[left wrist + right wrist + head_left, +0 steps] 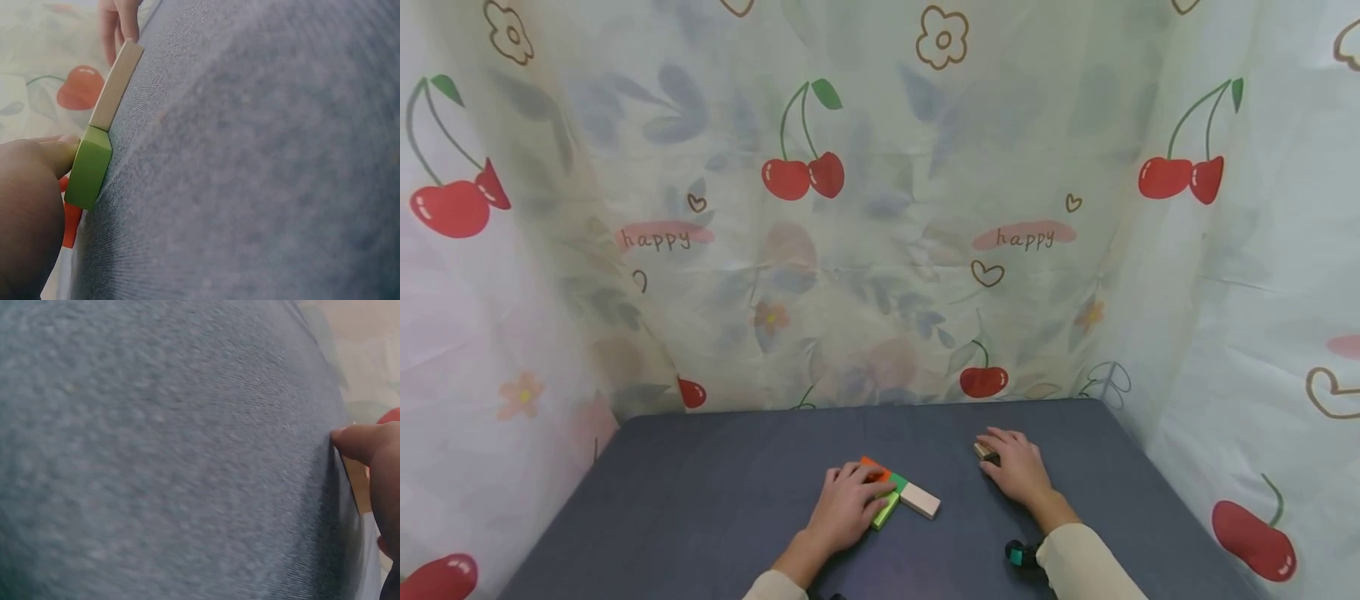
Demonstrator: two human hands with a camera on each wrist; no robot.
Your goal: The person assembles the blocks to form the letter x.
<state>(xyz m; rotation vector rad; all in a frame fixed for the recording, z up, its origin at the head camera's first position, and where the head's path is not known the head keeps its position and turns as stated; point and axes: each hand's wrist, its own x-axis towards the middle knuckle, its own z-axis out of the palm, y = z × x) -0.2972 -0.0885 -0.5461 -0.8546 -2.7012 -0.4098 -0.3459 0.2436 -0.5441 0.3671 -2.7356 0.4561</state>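
In the head view, my left hand (pixel 844 507) rests over a joined group of blocks, its fingers on an orange block (pixel 868 462) and near a green one (pixel 898 482). A light green block (pixel 886 513) points toward me, and in the left wrist view a fingertip touches this green block (pixel 89 169). A pale wooden block (pixel 920 500) extends from the group to the right. Farther right, my right hand (pixel 1018 468) grips another wooden block (pixel 985 452) lying on the table. The right wrist view shows my thumb against that block (pixel 357 485), partly hidden by the hand.
A dark grey cloth covers the table (pixel 715 492). Around its back and sides hangs a curtain (pixel 880 208) printed with cherries and flowers. A black strap with a teal part (pixel 1019 554) sits by the right wrist.
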